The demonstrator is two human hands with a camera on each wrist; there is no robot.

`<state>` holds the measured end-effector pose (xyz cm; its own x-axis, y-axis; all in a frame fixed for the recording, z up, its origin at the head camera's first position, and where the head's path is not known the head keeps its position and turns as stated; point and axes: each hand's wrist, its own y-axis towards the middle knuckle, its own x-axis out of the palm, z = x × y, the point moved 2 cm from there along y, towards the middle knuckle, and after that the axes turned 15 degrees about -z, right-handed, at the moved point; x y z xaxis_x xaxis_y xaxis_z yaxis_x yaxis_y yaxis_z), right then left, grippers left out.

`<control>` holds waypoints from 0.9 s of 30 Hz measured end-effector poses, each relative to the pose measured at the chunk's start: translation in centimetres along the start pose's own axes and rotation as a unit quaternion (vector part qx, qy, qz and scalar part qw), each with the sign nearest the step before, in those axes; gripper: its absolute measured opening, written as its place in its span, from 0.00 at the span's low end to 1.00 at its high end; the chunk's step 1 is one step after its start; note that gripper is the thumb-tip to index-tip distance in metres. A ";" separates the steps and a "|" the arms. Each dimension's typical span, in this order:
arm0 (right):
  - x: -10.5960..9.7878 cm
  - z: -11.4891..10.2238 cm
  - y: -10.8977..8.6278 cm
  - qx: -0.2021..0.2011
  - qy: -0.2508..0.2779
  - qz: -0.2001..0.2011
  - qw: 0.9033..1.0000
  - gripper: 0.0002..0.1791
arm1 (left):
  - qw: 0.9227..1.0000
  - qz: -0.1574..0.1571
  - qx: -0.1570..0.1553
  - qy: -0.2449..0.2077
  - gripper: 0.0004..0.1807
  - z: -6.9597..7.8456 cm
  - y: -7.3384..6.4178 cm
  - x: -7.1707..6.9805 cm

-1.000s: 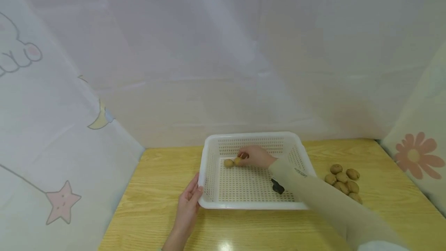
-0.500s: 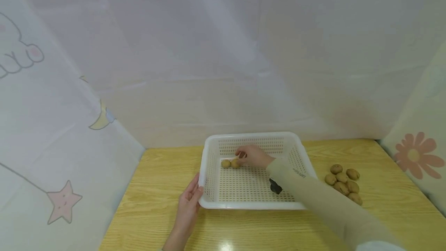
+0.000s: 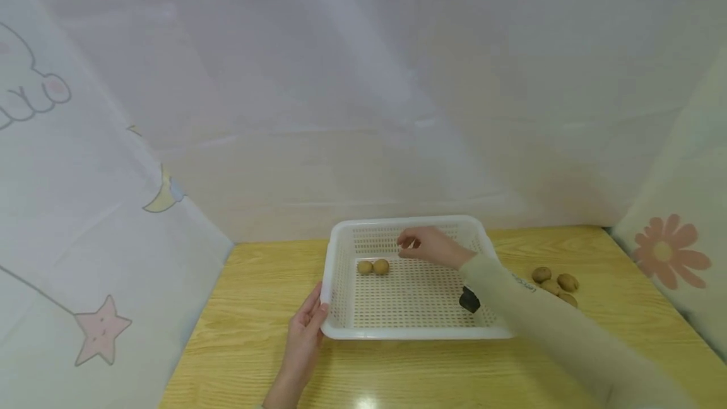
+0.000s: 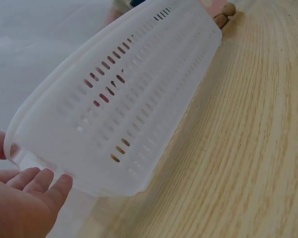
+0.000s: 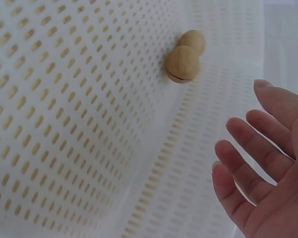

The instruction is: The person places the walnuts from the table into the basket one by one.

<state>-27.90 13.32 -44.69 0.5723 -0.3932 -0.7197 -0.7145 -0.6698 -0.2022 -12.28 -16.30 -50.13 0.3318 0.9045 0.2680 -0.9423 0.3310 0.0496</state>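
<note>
A white slotted plastic basket [image 3: 417, 333] stands on the wooden table. Two small round potatoes [image 3: 381, 266] lie side by side on its floor near the left back, also plain in the right wrist view as potatoes [image 5: 182, 63]. My left hand [image 3: 305, 333] grips the basket's left rim, thumb on top; the left wrist view shows the fingers [image 4: 39, 181] below the rim. Over the back of the basket hovers my right hand [image 3: 434, 247], holding nothing, its fingers relaxed and apart from the potatoes.
Several more potatoes [image 3: 567, 282] lie in a heap on the table [image 3: 619, 308] right of the basket, partly hidden by the right sleeve [image 3: 562, 327]. A pale fabric sheet [image 3: 284, 163] hangs behind the table and along both sides.
My right hand has let go of the second potato, leaving it beside the first, and has drawn back to the right. The left hand keeps its grip on the rim.
</note>
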 end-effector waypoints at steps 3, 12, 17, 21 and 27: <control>-0.9 -0.2 -1.4 0.004 -0.009 0.005 1.000 0.14 | 1.000 -0.001 0.004 0.008 0.34 0.0 0.0 -0.1; -2.3 0.0 -5.9 -0.009 -0.046 0.020 0.999 0.15 | 1.000 0.003 0.000 0.003 0.35 -0.1 0.0 0.0; -2.8 0.6 -8.5 -0.004 -0.048 0.037 0.998 0.15 | 1.000 0.011 -0.010 0.000 0.34 -0.3 0.1 -0.1; -3.2 1.0 -10.5 0.002 -0.039 0.035 0.999 0.16 | 1.000 0.013 -0.012 -0.002 0.34 -0.3 0.0 -0.2; -3.9 1.8 -13.9 0.027 -0.050 0.052 0.997 0.16 | 1.000 0.009 -0.012 0.004 0.35 -0.2 0.0 -0.1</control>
<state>-20.95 25.32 -40.28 0.4530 -0.3914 -0.8010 -0.7894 -0.5936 -0.1565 -12.33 -16.31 -50.37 0.3144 0.9126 0.2613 -0.9471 0.3203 0.0207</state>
